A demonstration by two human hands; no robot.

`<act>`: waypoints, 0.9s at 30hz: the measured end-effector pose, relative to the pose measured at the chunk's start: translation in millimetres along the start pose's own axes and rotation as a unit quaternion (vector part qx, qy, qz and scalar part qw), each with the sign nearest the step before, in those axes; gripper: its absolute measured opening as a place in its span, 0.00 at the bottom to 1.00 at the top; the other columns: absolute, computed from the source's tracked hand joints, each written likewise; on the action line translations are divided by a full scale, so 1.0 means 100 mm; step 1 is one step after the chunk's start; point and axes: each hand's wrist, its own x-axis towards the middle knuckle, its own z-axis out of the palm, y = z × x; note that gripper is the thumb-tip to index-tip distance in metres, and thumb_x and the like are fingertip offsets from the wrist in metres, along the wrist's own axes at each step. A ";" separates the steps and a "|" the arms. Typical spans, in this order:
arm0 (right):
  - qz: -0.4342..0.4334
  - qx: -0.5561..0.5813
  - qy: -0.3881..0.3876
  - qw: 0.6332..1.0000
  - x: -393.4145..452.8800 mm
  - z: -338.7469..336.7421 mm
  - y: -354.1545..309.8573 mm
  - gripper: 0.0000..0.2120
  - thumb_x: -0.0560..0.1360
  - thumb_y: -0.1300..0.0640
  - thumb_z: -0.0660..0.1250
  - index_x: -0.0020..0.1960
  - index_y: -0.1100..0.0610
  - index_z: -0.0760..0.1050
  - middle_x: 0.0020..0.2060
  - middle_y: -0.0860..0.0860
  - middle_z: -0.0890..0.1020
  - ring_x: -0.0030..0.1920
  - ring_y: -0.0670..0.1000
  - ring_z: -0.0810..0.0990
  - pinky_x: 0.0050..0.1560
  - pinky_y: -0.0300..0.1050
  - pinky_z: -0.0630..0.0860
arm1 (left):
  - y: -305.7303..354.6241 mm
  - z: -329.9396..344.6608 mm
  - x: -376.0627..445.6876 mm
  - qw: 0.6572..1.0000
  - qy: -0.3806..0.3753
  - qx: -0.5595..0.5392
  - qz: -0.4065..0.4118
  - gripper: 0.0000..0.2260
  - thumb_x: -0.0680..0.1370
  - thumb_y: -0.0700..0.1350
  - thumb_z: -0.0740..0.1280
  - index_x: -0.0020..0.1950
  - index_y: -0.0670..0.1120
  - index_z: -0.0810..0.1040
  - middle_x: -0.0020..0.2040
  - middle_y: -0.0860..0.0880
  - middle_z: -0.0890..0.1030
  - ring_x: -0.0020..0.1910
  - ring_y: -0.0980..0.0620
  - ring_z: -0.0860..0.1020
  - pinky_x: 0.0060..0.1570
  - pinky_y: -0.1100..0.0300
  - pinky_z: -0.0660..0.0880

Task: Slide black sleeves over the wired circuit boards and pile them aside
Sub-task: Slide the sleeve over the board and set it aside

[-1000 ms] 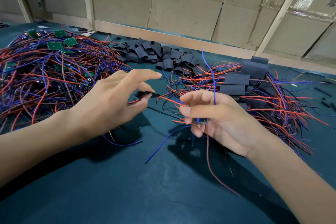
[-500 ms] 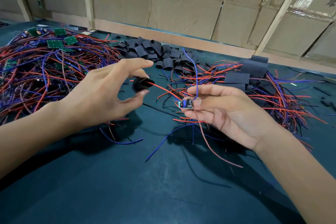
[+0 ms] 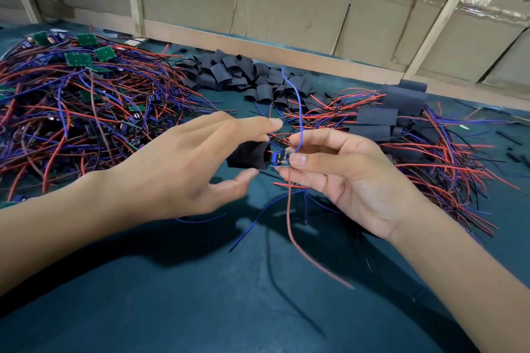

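two bare hands meet above the dark teal surface (image 3: 172,309). the left hand (image 3: 177,169) has its fingers (image 3: 258,125) loosely spread, the thumb and the fingers above it pinching one black sleeve (image 3: 249,155), whose open end faces right. the right hand (image 3: 352,178) has its fingers pressed together on one small circuit board (image 3: 280,160), which sits just beside the sleeve's mouth, touching it or nearly so; whether it has entered cannot be told. from the board one blue wire (image 3: 295,100) curls upward and one red wire (image 3: 298,243) hangs down to the surface. three heaps lie behind the hands. at far left is a big tangle of red, blue and black wires (image 3: 71,112) with bare green boards on top, at least four of them plain to see, among them one (image 3: 79,59); the rest are too buried to count. in the middle, by the cardboard wall (image 3: 286,8), is a pile of loose sleeves (image 3: 243,77), too many and too overlapped to count. at right is the pile of finished pieces (image 3: 401,129), where about five sleeved boards show, such as one (image 3: 376,116), their wires splaying out over the surface.
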 end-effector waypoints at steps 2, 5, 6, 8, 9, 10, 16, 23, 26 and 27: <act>-0.004 -0.002 -0.003 1.000 0.00 -0.01 0.01 0.11 0.64 0.70 0.74 0.46 0.62 0.85 0.41 0.58 0.85 0.44 0.56 0.87 0.47 0.47 0.84 | 0.01 0.00 0.00 1.000 -0.001 -0.003 -0.002 0.26 0.78 0.44 0.70 0.74 0.43 0.65 0.58 0.43 0.81 0.51 0.41 0.81 0.54 0.47 0.78; -0.011 -0.004 -0.013 1.000 0.01 -0.02 0.02 0.13 0.64 0.71 0.74 0.48 0.63 0.84 0.42 0.58 0.85 0.43 0.55 0.86 0.48 0.48 0.84 | 0.00 0.00 0.00 1.000 -0.002 -0.011 -0.001 0.25 0.79 0.44 0.70 0.73 0.43 0.66 0.58 0.44 0.81 0.51 0.41 0.81 0.53 0.47 0.78; -0.014 -0.008 -0.015 1.000 0.01 -0.03 0.02 0.14 0.64 0.71 0.75 0.49 0.63 0.83 0.42 0.58 0.85 0.43 0.55 0.86 0.48 0.48 0.84 | 0.00 0.00 0.00 1.000 -0.002 -0.014 0.000 0.25 0.79 0.44 0.70 0.73 0.42 0.66 0.59 0.45 0.81 0.51 0.42 0.80 0.54 0.48 0.78; -0.015 -0.016 -0.016 1.000 0.01 -0.03 0.03 0.15 0.64 0.71 0.75 0.50 0.64 0.83 0.42 0.59 0.84 0.43 0.56 0.86 0.48 0.48 0.84 | 0.01 0.00 -0.01 1.000 0.001 -0.022 0.004 0.24 0.79 0.44 0.70 0.73 0.41 0.67 0.60 0.46 0.80 0.52 0.44 0.80 0.54 0.50 0.78; -0.014 -0.018 -0.015 1.000 0.00 -0.03 0.03 0.15 0.64 0.70 0.75 0.50 0.64 0.82 0.42 0.59 0.84 0.42 0.55 0.86 0.47 0.48 0.84 | 0.01 0.01 -0.01 1.000 0.002 -0.026 0.007 0.24 0.79 0.44 0.70 0.72 0.41 0.68 0.61 0.47 0.79 0.52 0.45 0.80 0.55 0.51 0.78; -0.013 -0.019 -0.013 1.000 0.00 -0.02 0.03 0.15 0.64 0.70 0.74 0.50 0.65 0.82 0.42 0.59 0.84 0.42 0.55 0.86 0.47 0.48 0.84 | 0.02 0.02 -0.02 1.000 0.001 -0.030 0.008 0.24 0.79 0.44 0.71 0.72 0.40 0.68 0.62 0.47 0.79 0.53 0.46 0.80 0.55 0.51 0.77; -0.022 -0.044 -0.002 0.999 -0.01 -0.02 0.01 0.15 0.63 0.69 0.75 0.49 0.64 0.82 0.40 0.57 0.84 0.39 0.53 0.85 0.45 0.47 0.84 | 0.00 0.03 -0.03 0.999 -0.003 -0.047 0.001 0.24 0.79 0.45 0.70 0.73 0.43 0.67 0.61 0.47 0.79 0.55 0.46 0.80 0.57 0.51 0.77; -0.043 -0.111 0.000 0.993 -0.01 0.03 0.10 0.14 0.63 0.67 0.76 0.48 0.62 0.83 0.39 0.57 0.84 0.39 0.52 0.83 0.43 0.47 0.83 | 0.03 0.08 -0.02 0.999 -0.009 -0.042 0.020 0.22 0.80 0.43 0.70 0.71 0.40 0.70 0.55 0.47 0.80 0.51 0.45 0.80 0.53 0.50 0.77; -0.049 -0.123 -0.003 0.991 -0.01 0.03 0.12 0.13 0.63 0.66 0.77 0.47 0.61 0.84 0.38 0.57 0.84 0.39 0.53 0.83 0.43 0.48 0.83 | 0.04 0.08 -0.02 0.999 -0.005 -0.040 0.023 0.21 0.80 0.44 0.70 0.71 0.41 0.70 0.55 0.47 0.81 0.51 0.45 0.80 0.54 0.49 0.77; -0.050 -0.126 -0.002 0.991 -0.01 0.02 0.12 0.12 0.64 0.67 0.77 0.47 0.61 0.84 0.38 0.57 0.84 0.39 0.54 0.83 0.43 0.49 0.83 | 0.04 0.08 -0.02 0.999 -0.002 -0.045 0.023 0.21 0.80 0.43 0.70 0.71 0.41 0.69 0.55 0.47 0.81 0.51 0.45 0.80 0.54 0.50 0.77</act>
